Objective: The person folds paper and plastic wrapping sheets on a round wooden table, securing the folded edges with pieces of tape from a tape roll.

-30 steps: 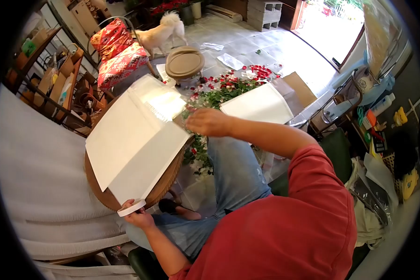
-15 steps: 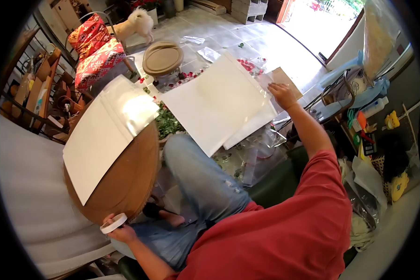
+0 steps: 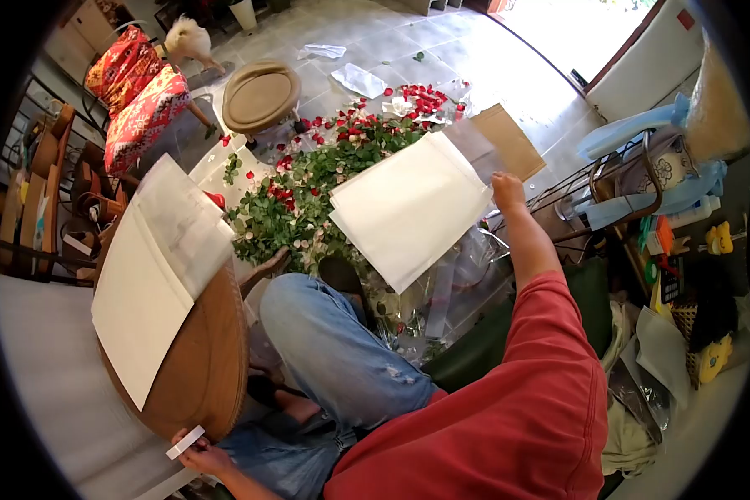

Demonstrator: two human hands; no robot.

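Observation:
My left hand [image 3: 206, 459] grips a roll of white tape [image 3: 185, 442] near the front edge of a round brown wooden table [image 3: 208, 367]. White sheets [image 3: 137, 287] with a clear plastic part lie across that table. My right hand [image 3: 508, 193], fingers curled, is closed at the right edge of a stack of white sheets [image 3: 412, 204] held out over the floor. Clear plastic and a brown cardboard piece [image 3: 508, 142] stick out beyond the stack; how the fingers hold the edge is partly hidden.
Green leaves [image 3: 287, 208] and red petals [image 3: 421, 102] cover the floor ahead. A brown round stool [image 3: 261, 96], a red patterned chair [image 3: 146, 100] and a dog [image 3: 189, 40] are at the back left. A metal rack [image 3: 642, 175] stands right.
The white sheets at my right hand have dropped lower, uncovering more leaves and petals. My left hand has turned the tape roll edge-on. The view has shifted.

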